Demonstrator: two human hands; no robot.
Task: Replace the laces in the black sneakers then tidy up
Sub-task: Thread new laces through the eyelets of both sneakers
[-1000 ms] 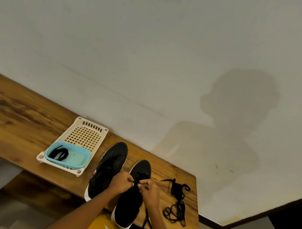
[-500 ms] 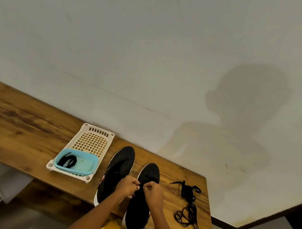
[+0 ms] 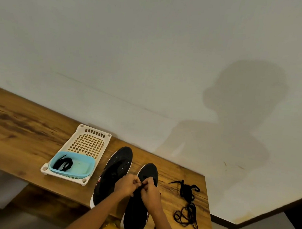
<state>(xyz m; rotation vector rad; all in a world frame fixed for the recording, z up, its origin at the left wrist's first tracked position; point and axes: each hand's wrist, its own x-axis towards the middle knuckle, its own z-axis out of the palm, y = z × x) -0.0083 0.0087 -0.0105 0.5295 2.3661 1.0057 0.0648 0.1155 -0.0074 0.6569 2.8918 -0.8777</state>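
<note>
Two black sneakers with white soles stand side by side on the wooden table, toes toward the wall: the left sneaker (image 3: 116, 169) and the right sneaker (image 3: 142, 207). My left hand (image 3: 127, 185) and my right hand (image 3: 150, 191) meet over the right sneaker's eyelets, both pinching a black lace (image 3: 141, 185) between them. A lace end hangs off the table edge below my right wrist. Loose black laces (image 3: 187, 205) lie in a heap on the table to the right of the shoes.
A cream perforated tray (image 3: 90, 140) sits left of the shoes, holding a light blue tub (image 3: 79, 168) with a coiled black lace (image 3: 63, 163) in it. The wooden table (image 3: 18, 129) runs left along a grey wall. Its right end lies just past the loose laces.
The view has shifted a little, so everything sits further right and lower. My hands stay on the right sneaker, fingers working closer together on the lace.
</note>
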